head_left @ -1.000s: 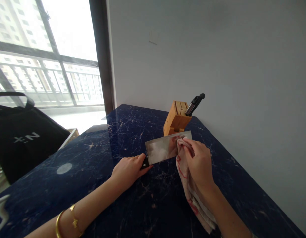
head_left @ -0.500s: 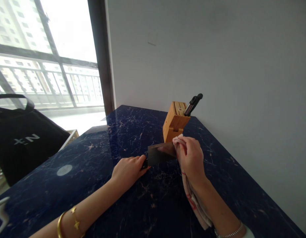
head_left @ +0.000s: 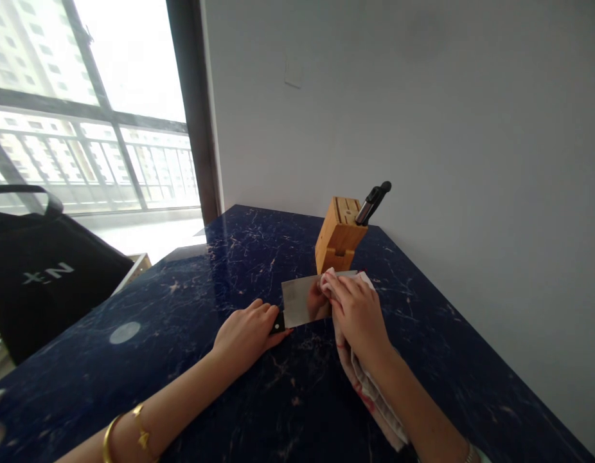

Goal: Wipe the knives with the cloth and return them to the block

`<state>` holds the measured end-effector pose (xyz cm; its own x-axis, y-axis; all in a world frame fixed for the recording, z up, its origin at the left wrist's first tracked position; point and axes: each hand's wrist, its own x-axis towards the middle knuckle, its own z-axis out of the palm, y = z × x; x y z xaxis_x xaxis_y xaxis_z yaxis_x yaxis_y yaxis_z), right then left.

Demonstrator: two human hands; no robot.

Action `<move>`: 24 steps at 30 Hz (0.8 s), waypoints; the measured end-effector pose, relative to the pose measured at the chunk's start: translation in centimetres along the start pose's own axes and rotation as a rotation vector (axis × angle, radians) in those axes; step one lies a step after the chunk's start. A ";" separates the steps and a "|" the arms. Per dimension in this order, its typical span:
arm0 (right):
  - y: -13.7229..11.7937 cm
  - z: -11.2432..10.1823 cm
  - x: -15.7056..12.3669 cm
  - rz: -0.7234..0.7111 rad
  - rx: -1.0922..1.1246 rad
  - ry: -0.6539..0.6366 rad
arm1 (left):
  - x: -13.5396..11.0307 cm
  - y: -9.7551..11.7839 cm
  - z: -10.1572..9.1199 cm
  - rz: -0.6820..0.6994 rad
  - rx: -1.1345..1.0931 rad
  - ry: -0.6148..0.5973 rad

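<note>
My left hand (head_left: pixel 247 331) is closed around the black handle of a cleaver (head_left: pixel 297 301), whose broad blade points right. With my right hand (head_left: pixel 360 315) I grip a pinkish-white cloth (head_left: pixel 353 368) with red marks, pressed against the blade. The cloth and my fingers cover much of the blade's right part, and its far corner shows beyond them. A reflection of my hand shows on the metal. The rest of the cloth hangs down under my right forearm. Just behind the blade stands a wooden knife block (head_left: pixel 338 238) holding black-handled tools (head_left: pixel 373 203) at its right side.
The dark blue marbled table (head_left: pixel 259 238) runs up to a grey wall (head_left: pixel 398 116) at the back and right. A round pale spot (head_left: pixel 125 332) marks its left part. A black bag (head_left: pixel 51 270) stands beyond the left edge, near a large window (head_left: pixel 133 64).
My right hand and the cloth have moved left along the blade. The blade has tilted and looks brighter, with the far corner now visible. My left hand keeps its hold on the handle.
</note>
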<state>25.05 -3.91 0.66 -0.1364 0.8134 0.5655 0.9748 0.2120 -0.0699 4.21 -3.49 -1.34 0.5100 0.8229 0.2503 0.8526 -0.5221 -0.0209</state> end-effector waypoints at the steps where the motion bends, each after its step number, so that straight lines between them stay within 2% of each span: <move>1: 0.0 -0.2 -0.1 0.017 -0.033 -0.017 | 0.0 0.0 0.0 0.003 0.002 0.003; 10: 0.5 -0.5 -1.1 0.056 -0.226 -0.147 | 0.0 -0.3 0.1 0.006 -0.018 -0.002; 18: 1.7 0.2 0.1 -0.051 -0.174 -0.102 | 0.2 -0.6 0.1 -0.001 0.004 0.004; 24: 2.0 0.2 1.6 -0.151 -0.231 -0.106 | 0.3 -1.2 0.6 -0.017 0.027 0.046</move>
<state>26.74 -2.09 1.24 -0.2885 0.8366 0.4657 0.9549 0.2158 0.2039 3.38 -2.47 -1.80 0.4899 0.8204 0.2947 0.8644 -0.5009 -0.0425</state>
